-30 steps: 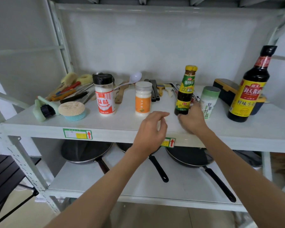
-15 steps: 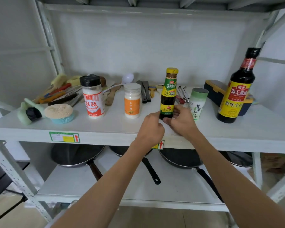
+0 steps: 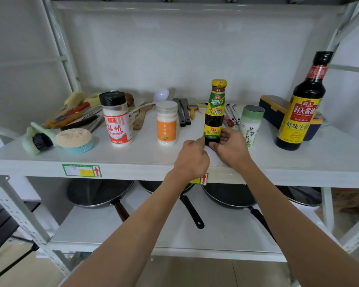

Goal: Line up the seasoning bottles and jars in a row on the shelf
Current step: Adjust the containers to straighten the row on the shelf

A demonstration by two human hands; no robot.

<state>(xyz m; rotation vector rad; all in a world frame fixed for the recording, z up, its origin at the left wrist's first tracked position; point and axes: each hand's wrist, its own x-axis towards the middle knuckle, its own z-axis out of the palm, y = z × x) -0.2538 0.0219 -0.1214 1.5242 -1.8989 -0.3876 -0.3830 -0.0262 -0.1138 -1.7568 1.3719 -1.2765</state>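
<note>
Oyster sauce bottle: dark, yellow cap, green-yellow label. Soy bottle: black, yellow-red label. Shelf: white.

The base of the yellow-capped sauce bottle is covered by the left hand and right hand, so you can't really see how it sits on the shelf. The right hand also blocks the lower left of the green-lidded salt jar. Small print on every label is too tiny to read. The navy box is half hidden behind the big soy sauce bottle. The pans below are cut off by the shelf edge, and the utensil pile at the back left is a jumble, hard to sort out.
</note>
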